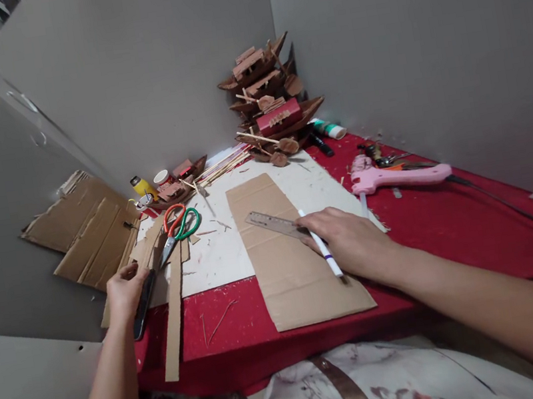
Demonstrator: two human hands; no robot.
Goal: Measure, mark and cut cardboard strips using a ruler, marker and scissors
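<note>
My right hand is closed around a white pen with a purple band. Its fingers also grip the end of a clear ruler, which lies across a rectangular cardboard piece. My left hand is at the left, its fingers curled together beside cardboard scraps and a dark phone-like slab; what it pinches, if anything, is hidden. Just right of that hand are scissors with orange and green handles. A long cardboard strip hangs toward the table's front edge.
A pink glue gun lies on the red tablecloth, its cord trailing right. Several model boats are stacked in the back corner. Thin sticks lie beside a yellow bottle. Folded cardboard leans against the left wall.
</note>
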